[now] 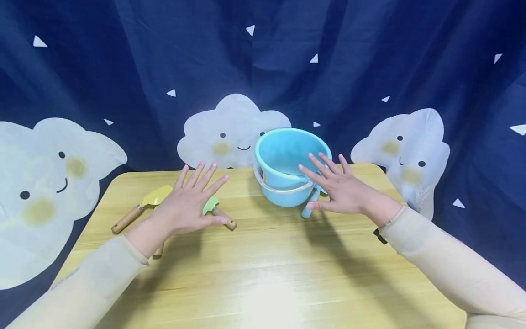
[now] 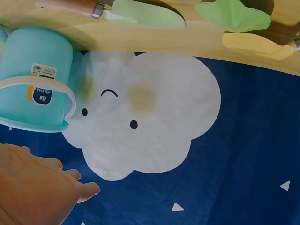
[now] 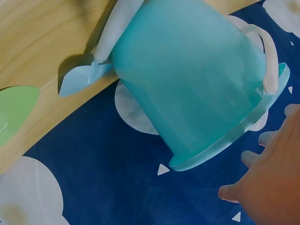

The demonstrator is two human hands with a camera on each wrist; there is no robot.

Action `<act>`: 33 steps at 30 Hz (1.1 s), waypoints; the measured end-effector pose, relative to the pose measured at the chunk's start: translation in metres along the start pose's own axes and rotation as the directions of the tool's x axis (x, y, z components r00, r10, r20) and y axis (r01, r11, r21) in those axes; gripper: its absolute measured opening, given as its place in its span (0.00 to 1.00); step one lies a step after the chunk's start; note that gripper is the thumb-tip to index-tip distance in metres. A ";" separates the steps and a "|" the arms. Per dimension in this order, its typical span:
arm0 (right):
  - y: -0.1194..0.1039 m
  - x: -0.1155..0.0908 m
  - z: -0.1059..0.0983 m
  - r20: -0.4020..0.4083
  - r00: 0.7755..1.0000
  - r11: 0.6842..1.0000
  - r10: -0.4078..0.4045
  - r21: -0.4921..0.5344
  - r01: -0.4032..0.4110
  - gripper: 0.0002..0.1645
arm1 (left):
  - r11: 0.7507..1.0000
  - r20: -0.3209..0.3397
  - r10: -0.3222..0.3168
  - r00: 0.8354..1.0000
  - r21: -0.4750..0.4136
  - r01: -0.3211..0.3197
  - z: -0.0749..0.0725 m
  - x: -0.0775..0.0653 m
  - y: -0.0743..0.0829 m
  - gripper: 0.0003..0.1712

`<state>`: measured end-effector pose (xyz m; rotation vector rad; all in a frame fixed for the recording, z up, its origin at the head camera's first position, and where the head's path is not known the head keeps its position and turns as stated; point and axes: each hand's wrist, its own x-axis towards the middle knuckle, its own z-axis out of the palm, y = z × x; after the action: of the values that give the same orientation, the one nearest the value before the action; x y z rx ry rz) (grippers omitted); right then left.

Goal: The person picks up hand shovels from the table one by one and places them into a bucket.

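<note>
My left hand [image 1: 182,205] hovers over the table with its fingers spread, holding nothing. Below it lie a yellow garden trowel [image 1: 157,196] with a wooden handle and a green-headed tool [image 1: 211,204], both partly covered by the hand in the head view. A green trowel [image 2: 150,15] shows in the left wrist view. Fingers also spread, my right hand [image 1: 343,189] is in the air in front of the light-blue bucket [image 1: 283,194] and grips nothing. The bucket stands upright, its white handle [image 1: 283,188] hanging down. Beside it lies a small blue shovel [image 1: 311,204], partly hidden.
The wooden table [image 1: 246,256] has rounded back corners, and the bucket stands close to its back edge. Behind hangs a dark blue curtain [image 1: 205,55] printed with white clouds. A bright glare patch lies at the table's front.
</note>
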<state>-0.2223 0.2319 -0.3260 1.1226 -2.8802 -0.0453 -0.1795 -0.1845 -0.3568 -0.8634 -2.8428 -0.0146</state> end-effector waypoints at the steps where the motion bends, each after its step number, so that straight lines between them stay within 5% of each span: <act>1: 0.000 0.000 0.000 0.003 1.000 1.000 -0.002 0.003 0.002 0.58 | 1.000 -0.001 0.002 1.000 -0.001 -0.002 0.001 0.000 0.000 0.58; 33: -0.003 0.012 0.009 0.047 0.999 0.997 -0.026 0.077 0.023 0.57 | 0.995 0.071 0.086 0.994 -0.057 -0.082 0.014 0.055 0.042 0.57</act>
<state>-0.2295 0.2217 -0.3345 1.1856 -2.9339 0.0370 -0.2034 -0.1188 -0.3634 -1.0140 -2.8834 -0.0508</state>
